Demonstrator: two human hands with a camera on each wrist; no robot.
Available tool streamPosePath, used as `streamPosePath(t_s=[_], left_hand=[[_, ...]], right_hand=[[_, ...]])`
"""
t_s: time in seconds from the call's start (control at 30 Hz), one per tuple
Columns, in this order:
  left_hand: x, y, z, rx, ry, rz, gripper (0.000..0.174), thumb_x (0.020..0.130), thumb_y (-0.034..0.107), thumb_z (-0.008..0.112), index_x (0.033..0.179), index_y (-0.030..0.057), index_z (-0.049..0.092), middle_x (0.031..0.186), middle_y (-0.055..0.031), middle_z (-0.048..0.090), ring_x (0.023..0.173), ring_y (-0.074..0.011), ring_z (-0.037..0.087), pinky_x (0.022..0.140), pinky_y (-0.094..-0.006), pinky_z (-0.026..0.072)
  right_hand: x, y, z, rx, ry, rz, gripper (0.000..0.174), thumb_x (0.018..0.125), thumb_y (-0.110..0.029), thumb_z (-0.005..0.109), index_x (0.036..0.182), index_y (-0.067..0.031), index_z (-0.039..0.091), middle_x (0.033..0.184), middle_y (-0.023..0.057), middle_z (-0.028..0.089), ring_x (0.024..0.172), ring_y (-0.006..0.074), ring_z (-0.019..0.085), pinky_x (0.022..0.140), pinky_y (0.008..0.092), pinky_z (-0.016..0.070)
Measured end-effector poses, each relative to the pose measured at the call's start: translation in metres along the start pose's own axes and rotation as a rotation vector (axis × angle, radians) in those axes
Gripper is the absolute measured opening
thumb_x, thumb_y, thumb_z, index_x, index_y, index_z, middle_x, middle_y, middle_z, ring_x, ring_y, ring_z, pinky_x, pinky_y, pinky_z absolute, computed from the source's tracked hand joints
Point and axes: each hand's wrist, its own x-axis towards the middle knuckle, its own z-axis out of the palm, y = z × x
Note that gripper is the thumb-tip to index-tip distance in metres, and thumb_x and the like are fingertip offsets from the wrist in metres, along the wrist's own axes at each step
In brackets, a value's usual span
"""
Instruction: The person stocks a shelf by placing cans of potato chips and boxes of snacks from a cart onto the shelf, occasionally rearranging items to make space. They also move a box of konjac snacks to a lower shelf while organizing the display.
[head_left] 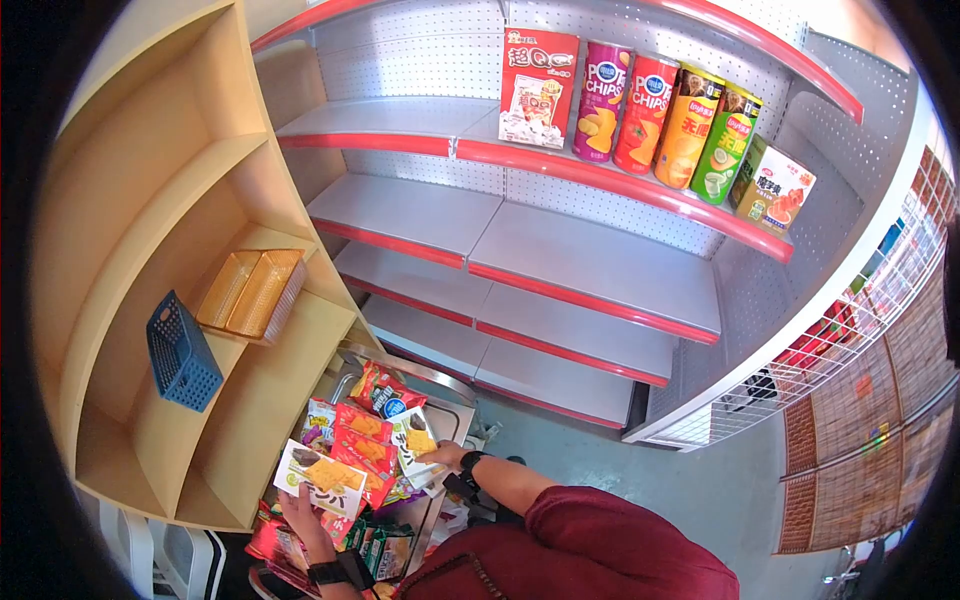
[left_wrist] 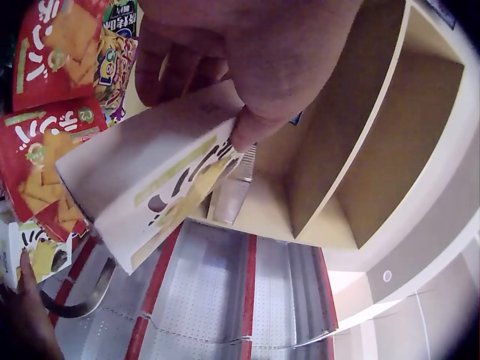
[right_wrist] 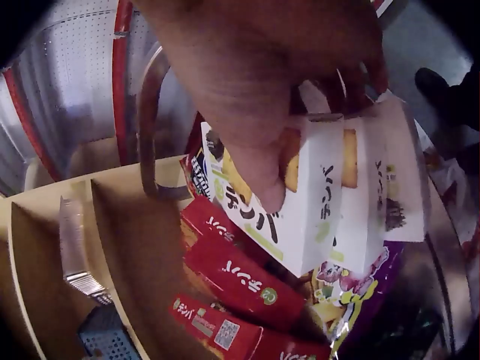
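Note:
My left hand holds a white cracker box over the left side of the loaded cart. In the left wrist view its thumb presses the printed face and the fingers go behind the box. With my right hand I grip white cracker boxes that stand side by side at the cart's right side. There the thumb lies on the front box's face, while the fingers reach over the others and are partly hidden. Between the hands lie red cracker boxes of similar print.
Snack bags fill the metal cart. A wooden shelf at left holds a blue basket and amber trays. Ahead, a grey shelf with red edges carries chip cans and snack boxes on its upper level.

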Motion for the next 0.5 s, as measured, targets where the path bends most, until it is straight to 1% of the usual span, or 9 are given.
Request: streamPosePath(t_s=[0.17,0.2,0.27,0.3,0.33,0.4,0.43,0.47,0.5], left_hand=[[0.021,-0.042,-0.017,-0.021,0.073,-0.037,0.037,0.088,0.013,0.053,0.122,0.0078,0.038,0.102,-0.0059,0.056,0.077,-0.0151,0.06,0.053,-0.027,0.0518],[0.024,-0.049,-0.019,-0.02,0.069,-0.038,0.037,0.088,0.013,0.053,0.122,0.0078,0.038,0.102,-0.0059,0.056,0.077,-0.0151,0.06,0.053,-0.027,0.0518],[0.03,-0.065,-0.026,0.022,0.1,-0.263,0.04,0.089,0.015,0.052,0.125,0.0117,0.036,0.106,-0.007,0.054,0.079,-0.0164,0.06,0.054,-0.0285,0.0516],[0.052,-0.108,-0.052,0.043,0.116,-0.29,0.039,0.088,0.021,0.053,0.124,0.0159,0.038,0.104,-0.0063,0.055,0.078,-0.0194,0.06,0.055,-0.0347,0.0516],[0.058,-0.125,-0.062,0.044,0.11,-0.288,0.039,0.088,0.021,0.053,0.124,0.0159,0.038,0.104,-0.0063,0.055,0.078,-0.0194,0.06,0.055,-0.0347,0.0516],[0.061,-0.139,-0.07,-0.085,0.029,-0.413,0.022,0.087,0.023,0.05,0.1,0.0051,0.051,0.083,-0.0056,0.059,0.071,-0.0205,0.06,0.058,-0.0364,0.0512],[0.058,-0.138,-0.069,-0.015,-0.007,-0.365,0.024,0.088,0.027,0.05,0.09,0.0034,0.055,0.081,-0.0054,0.059,0.071,-0.0193,0.06,0.056,-0.0362,0.0499],[0.062,-0.143,-0.073,-0.015,-0.008,-0.366,0.024,0.088,0.027,0.05,0.09,0.0034,0.055,0.081,-0.0054,0.059,0.071,-0.0193,0.06,0.056,-0.0362,0.0499],[0.066,-0.146,-0.075,-0.047,-0.015,-0.395,0.024,0.086,0.028,0.052,0.104,0.0112,0.048,0.088,-0.0046,0.057,0.075,-0.0206,0.059,0.056,-0.038,0.05]], right_hand=[[-0.029,-0.023,-0.004,-0.039,0.08,0.007,0.063,0.056,-0.049,0.077,0.091,0.0017,0.067,0.088,0.0125,0.067,0.08,0.0229,0.064,0.073,0.033,0.047],[-0.042,-0.036,-0.007,-0.151,0.082,0.007,0.065,0.056,-0.052,0.075,0.091,0.002,0.067,0.089,0.0134,0.066,0.082,0.0238,0.064,0.073,0.0333,0.0469],[-0.045,-0.04,-0.011,-0.261,0.087,0.004,0.067,0.056,-0.055,0.074,0.091,0.0024,0.066,0.09,0.0142,0.066,0.083,0.0248,0.064,0.074,0.0336,0.0468],[-0.037,-0.033,-0.013,-0.269,0.006,-0.015,0.074,0.058,-0.056,0.073,0.099,0.0039,0.062,0.098,0.0148,0.063,0.088,0.0245,0.061,0.077,0.0334,0.0456],[-0.031,-0.029,-0.014,-0.277,-0.076,-0.035,0.08,0.06,-0.057,0.072,0.108,0.0055,0.057,0.106,0.0154,0.06,0.093,0.0243,0.058,0.08,0.0332,0.0444],[-0.036,-0.031,-0.019,-0.295,-0.06,-0.031,0.08,0.061,-0.057,0.072,0.107,0.0054,0.058,0.106,0.0154,0.059,0.094,0.0242,0.058,0.08,0.0332,0.0441],[-0.039,-0.031,-0.02,-0.316,-0.049,-0.025,0.079,0.061,-0.057,0.072,0.107,0.0053,0.058,0.106,0.0155,0.059,0.095,0.0241,0.057,0.08,0.0331,0.0438],[-0.042,-0.032,-0.019,-0.316,-0.049,-0.024,0.079,0.061,-0.057,0.072,0.107,0.0053,0.058,0.106,0.0155,0.059,0.095,0.0241,0.057,0.08,0.0331,0.0438],[-0.039,-0.026,-0.019,-0.3,-0.019,-0.073,0.075,0.062,-0.062,0.067,0.098,0.0035,0.062,0.096,0.0177,0.062,0.089,0.0278,0.06,0.076,0.0355,0.0453]])
